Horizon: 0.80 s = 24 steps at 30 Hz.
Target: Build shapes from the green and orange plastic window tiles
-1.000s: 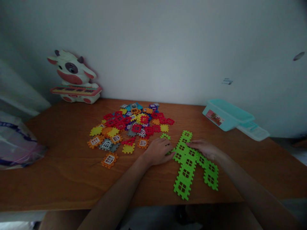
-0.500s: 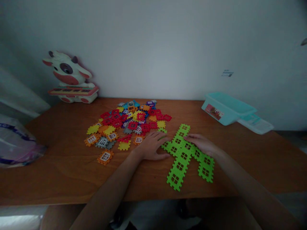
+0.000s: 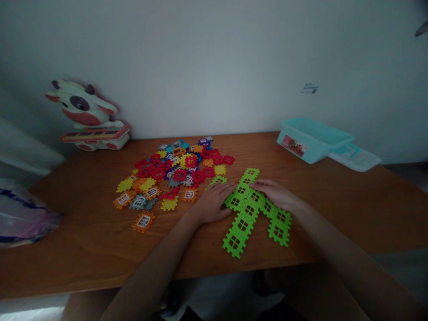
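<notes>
While left hand [image 3: 213, 203] splayed, right hand [image 3: 274, 194] unclear in grip, tiles [image 3: 178, 167] beyond green panel [image 3: 246, 217]

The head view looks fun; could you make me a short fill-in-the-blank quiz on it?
1. The right hand touches linked pieces that are coloured ____.
2. In this view, the mixed pile lies to the ____ of the linked pieces.
3. The keyboard toy against the wall is shaped like a ____.
4. The open box is nearer the person's ____ hand.

Missing words: green; left; cow; right.
</notes>
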Each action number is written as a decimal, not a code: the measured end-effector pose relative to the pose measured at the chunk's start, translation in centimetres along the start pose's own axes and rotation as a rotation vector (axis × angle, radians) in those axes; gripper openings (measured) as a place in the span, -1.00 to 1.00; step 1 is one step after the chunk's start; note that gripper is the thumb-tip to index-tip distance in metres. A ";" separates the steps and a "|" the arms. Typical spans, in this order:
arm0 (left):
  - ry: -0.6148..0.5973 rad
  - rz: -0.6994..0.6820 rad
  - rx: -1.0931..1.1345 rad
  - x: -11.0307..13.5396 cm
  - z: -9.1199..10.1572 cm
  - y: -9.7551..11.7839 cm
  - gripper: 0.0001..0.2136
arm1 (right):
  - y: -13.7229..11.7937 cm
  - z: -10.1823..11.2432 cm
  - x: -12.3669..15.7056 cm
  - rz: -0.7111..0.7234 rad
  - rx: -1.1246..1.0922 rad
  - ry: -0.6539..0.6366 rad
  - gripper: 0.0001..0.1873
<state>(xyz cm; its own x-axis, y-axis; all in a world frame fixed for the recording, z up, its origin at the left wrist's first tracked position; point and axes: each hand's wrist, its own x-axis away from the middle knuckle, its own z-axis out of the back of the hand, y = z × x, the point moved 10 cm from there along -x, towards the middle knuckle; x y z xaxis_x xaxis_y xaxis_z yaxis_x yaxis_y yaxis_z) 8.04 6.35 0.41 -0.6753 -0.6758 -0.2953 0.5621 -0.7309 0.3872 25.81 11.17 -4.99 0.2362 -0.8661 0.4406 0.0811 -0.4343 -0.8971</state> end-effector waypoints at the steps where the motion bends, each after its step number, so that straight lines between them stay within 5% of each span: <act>1: -0.006 0.002 -0.009 0.0 -0.1 0.0 -0.33 | -0.1 -0.2 0.1 0.002 -0.004 -0.011 -0.75; 8: -0.041 -0.010 -0.062 0.1 -0.2 0.3 -0.36 | -0.7 -1.6 1.7 0.049 0.112 -0.243 -0.55; 15: -0.086 -0.094 -0.149 0.1 -0.7 1.0 -0.43 | 0.7 0.0 0.9 -0.019 0.041 -0.071 -0.51; 24: -0.050 -0.119 -0.162 0.4 -0.9 1.0 -0.49 | 1.2 -0.2 -0.1 -0.059 0.047 -0.063 -0.57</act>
<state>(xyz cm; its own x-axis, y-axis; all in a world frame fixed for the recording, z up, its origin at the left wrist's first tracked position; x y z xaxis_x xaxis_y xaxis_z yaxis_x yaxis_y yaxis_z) 8.81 5.27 -0.06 -0.7618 -0.5816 -0.2854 0.5442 -0.8135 0.2052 25.68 10.67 -6.10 0.2905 -0.8213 0.4911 0.1420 -0.4705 -0.8709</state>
